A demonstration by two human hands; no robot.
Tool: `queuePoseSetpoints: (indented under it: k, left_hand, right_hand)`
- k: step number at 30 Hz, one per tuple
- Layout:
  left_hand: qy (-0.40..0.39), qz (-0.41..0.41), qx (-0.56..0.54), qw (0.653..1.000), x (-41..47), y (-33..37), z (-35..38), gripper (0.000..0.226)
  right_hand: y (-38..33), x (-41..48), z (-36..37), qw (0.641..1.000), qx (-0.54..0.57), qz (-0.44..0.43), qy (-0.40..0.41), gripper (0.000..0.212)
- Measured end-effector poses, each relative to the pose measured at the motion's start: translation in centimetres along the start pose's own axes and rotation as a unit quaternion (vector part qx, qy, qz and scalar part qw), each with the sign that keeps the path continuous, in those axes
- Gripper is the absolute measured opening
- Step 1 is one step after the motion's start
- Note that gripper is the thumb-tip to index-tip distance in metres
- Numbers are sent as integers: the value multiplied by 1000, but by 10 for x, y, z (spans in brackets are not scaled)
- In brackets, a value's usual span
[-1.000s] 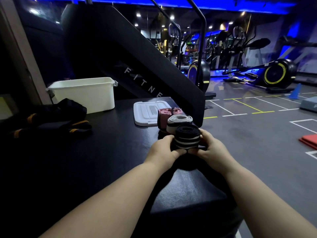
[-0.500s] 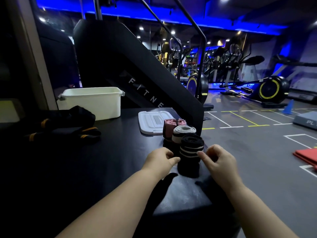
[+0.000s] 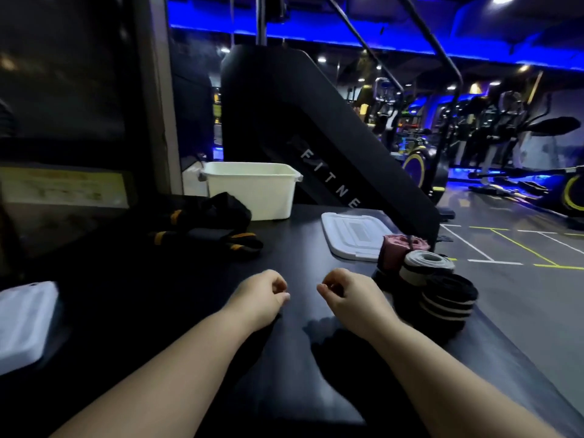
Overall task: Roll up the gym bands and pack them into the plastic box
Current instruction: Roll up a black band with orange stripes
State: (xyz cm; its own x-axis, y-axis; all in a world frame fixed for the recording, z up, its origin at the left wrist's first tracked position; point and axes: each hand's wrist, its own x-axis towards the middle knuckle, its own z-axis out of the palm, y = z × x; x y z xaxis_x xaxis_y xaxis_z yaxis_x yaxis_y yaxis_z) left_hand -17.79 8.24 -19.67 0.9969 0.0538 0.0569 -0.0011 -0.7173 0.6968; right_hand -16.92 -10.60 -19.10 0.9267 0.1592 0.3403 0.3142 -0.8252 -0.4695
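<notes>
Curling loosely over the dark bench top (image 3: pixel 294 248), the left hand (image 3: pixel 262 297) and the right hand (image 3: pixel 346 295) hover side by side near its middle, fingers bent inward and clamped on nothing; a narrow gap keeps the two hands apart. Just right of the right hand, along the right edge of the bench, three rolled gym bands stand on end in a touching row: a black roll with pale stripes (image 3: pixel 447 303) nearest, a grey-and-white roll (image 3: pixel 425 267) behind it, and a pink roll (image 3: pixel 399 249) farthest. Beyond the pink roll one white lid (image 3: pixel 350 232) lies flat near the far right corner. One white plastic box (image 3: pixel 252 189) stands open at the far edge, well apart from the rolls. A loose heap of black bands with orange marks (image 3: pixel 205 224) lies in front of the box toward the left; their count cannot be told. At the near left edge lies one pale flat object (image 3: pixel 23 320), blurred
</notes>
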Motion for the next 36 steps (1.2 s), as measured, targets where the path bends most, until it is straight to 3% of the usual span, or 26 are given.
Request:
queuePoseSetpoints:
  k: [6, 12, 18, 23, 28, 33, 36]
  left_hand:
    - [60, -57, 19, 996, 22, -47, -47, 18]
    - [105, -101, 37, 989, 56, -71, -68, 25]
    - [230, -102, 134, 958, 81, -84, -89, 42]
    - [176, -97, 101, 974, 101, -113, -90, 59]
    - [205, -102, 85, 970, 107, -120, -88, 37]
    - [260, -33, 43, 964, 104, -112, -87, 25]
    - [247, 1, -25, 969, 104, -108, -85, 20]
  right_hand:
    - [-41, 55, 49, 998, 10, -14, -64, 20]
    - [-67, 104, 90, 996, 51, -1, -70, 13]
    - [-85, 141, 121, 992, 114, 41, -37, 38]
    - [-96, 165, 138, 997, 66, 41, -25, 48]
    - [-103, 174, 146, 997, 1, 50, -61, 46]
    - [-104, 170, 139, 991, 133, 19, -16, 37]
    - [-101, 165, 131, 944, 330, -15, -22, 29]
